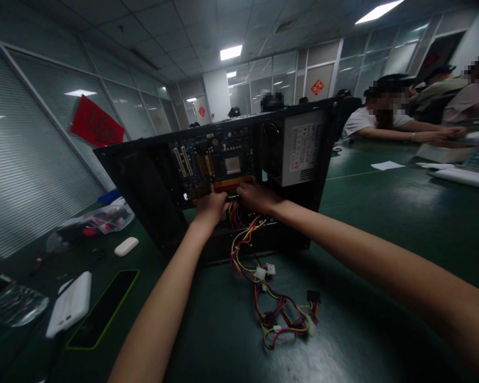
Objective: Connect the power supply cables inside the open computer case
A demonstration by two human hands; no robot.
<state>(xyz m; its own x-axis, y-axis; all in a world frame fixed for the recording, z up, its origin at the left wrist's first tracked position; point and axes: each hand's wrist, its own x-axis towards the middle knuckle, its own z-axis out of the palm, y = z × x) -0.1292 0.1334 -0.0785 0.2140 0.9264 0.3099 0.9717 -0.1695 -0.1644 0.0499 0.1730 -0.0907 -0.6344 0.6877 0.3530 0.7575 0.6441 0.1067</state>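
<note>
There is one computer case (132, 183), one motherboard (220, 153), one power supply (301, 151) and, apparently, two white slots (187, 161).

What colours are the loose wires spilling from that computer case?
The wires are red, yellow and black, clearest in the head view.

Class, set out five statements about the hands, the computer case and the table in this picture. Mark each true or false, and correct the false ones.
1. The left hand and the right hand both reach into the computer case. True.
2. The power supply sits at the lower left of the computer case. False: it is at the upper right, as pictured.
3. Cables trail from the computer case onto the green table. True.
4. The green-edged slab lies right of the computer case. False: it lies to the left, beside a white device.
5. The right hand is nearer the power supply than the left hand is. True.
</note>
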